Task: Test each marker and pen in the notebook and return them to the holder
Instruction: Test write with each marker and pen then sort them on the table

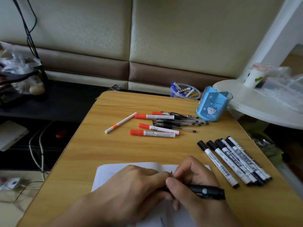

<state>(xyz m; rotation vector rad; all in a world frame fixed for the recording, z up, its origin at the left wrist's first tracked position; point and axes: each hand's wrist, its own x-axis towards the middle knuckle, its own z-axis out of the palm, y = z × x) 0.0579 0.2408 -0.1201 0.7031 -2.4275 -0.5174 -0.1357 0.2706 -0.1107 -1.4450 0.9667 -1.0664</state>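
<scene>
Gripping a black pen (206,191), both hands' fingers (178,182) hide the notebook (114,171); markers (232,161) beside.

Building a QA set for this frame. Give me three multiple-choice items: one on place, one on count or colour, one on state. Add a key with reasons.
1. Where does the blue holder stand?
A. At the table's far right corner
B. On the notebook
C. At the table's near left corner

2. What colour are the caps of the white markers lying mid-table?
A. Green
B. Orange-red
C. Yellow

3. What is the right hand doing?
A. Resting flat and empty on the table
B. Gripping a black pen over the notebook
C. Reaching into the holder

Key:
1 A: the holder sits at the far right corner of the table, beyond the row of black-capped markers.
2 B: each cap is plainly orange-red.
3 B: its fingers curl round the black pen above the notebook, with the left hand close beside it.
</scene>
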